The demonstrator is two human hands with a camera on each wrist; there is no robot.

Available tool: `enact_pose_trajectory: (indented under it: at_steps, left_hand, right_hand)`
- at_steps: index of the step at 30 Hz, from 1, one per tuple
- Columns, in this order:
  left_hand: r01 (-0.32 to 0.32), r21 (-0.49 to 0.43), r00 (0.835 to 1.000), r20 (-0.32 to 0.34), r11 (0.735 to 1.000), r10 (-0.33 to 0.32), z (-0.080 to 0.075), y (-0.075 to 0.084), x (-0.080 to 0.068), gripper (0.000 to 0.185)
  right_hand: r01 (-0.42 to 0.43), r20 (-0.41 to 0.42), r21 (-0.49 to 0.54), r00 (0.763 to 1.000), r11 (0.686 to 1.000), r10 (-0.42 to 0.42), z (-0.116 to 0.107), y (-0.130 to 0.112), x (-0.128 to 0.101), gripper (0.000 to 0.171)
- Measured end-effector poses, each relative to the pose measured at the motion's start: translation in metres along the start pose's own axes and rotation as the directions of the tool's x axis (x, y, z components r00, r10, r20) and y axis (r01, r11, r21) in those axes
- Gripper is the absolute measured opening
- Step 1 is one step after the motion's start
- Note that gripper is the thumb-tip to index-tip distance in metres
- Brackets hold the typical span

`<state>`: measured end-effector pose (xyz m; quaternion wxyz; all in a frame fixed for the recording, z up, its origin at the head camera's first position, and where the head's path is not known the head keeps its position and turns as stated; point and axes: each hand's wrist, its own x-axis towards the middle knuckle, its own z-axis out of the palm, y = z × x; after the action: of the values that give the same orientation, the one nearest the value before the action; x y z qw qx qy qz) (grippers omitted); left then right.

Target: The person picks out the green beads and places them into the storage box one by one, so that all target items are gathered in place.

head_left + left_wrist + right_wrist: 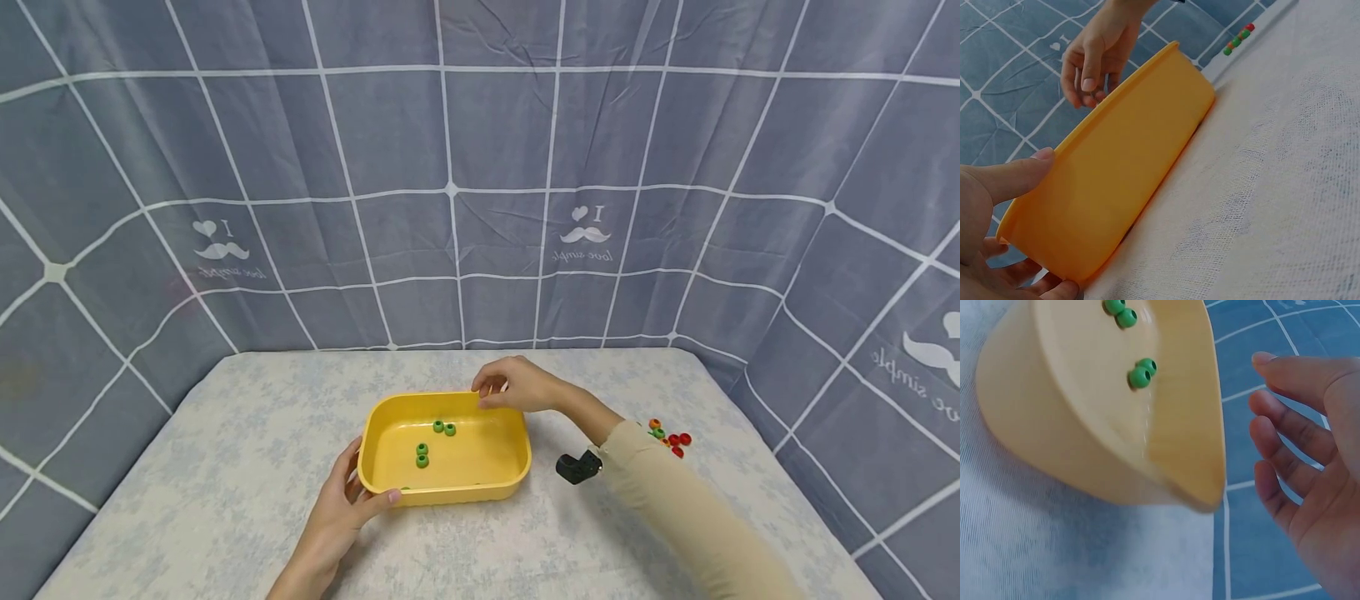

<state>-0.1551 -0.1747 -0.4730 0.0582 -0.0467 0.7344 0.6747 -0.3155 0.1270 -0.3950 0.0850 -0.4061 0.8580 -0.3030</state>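
A yellow plastic tray (491, 483) sits mid-table, and several green beads (438, 427) lie inside it. My left hand (360, 487) grips the tray's near left corner, with the thumb (1019, 175) over the rim and the fingers under the edge. My right hand (491, 392) hovers at the far right rim with its fingers relaxed. In the right wrist view this hand (1288, 431) holds nothing and stays just clear of the tray (1085, 444). The green beads (1140, 374) rest on the tray's floor.
A small cluster of red, orange and green beads (667, 436) lies on the pale tablecloth to the right of my right forearm. A small black block (579, 467) sits by that forearm. A grey-blue checked curtain (450, 208) closes in the table on three sides.
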Motion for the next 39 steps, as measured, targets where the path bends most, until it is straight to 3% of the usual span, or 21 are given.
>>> enact_pose_trajectory:
  at_steps: [26,39]
  left_hand:
    - [0.017,0.006,1.000,-0.001,1.000,-0.017,0.000,-0.003,0.000,0.116]
    - [0.018,0.010,1.000,-0.003,1.000,-0.018,0.000,-0.001,-0.001,0.116]
  right_hand:
    - [-0.092,-0.103,0.035,0.990,0.995,0.095,-0.030,0.035,-0.069,0.016]
    - [-0.199,-0.160,0.047,0.966,0.979,0.204,-0.036,0.055,-0.114,0.015]
